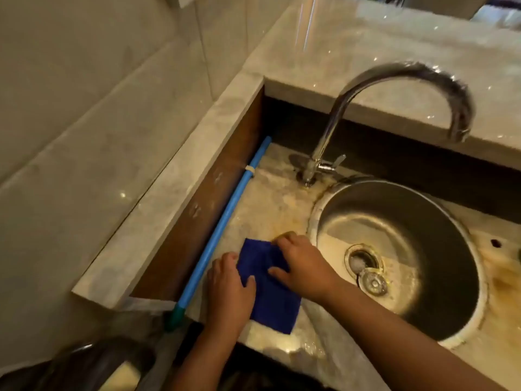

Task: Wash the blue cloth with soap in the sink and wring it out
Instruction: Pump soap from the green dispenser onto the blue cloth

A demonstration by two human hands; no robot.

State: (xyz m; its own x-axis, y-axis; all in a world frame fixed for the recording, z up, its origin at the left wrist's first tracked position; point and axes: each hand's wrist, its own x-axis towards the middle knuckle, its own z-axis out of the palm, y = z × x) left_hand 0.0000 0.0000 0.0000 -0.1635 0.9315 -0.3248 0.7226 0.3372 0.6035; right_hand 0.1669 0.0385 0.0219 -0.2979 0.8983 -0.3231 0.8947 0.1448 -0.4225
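Blue cloth (272, 294) flat on the wet counter (270, 198), just left of the round sink (439, 221), left hand (228, 289) pressing its left edge, thumb on top, right hand (303, 266) pressing its upper corner, fingers seemingly near-straight, tap (394, 77) behind, blue pipe (225, 221) alongside.

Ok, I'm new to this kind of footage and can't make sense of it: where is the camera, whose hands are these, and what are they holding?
There is no machine here. A person wears one wide-angle camera on the head, looking down at their own two hands. The blue cloth lies on the stained stone counter, beside the round steel sink, not in it. The left hand and the right hand are both on the cloth, thumbs on top. I cannot tell whether they grip it or only press it. Behind stands a curved tap, and a blue pipe runs along the left wall.
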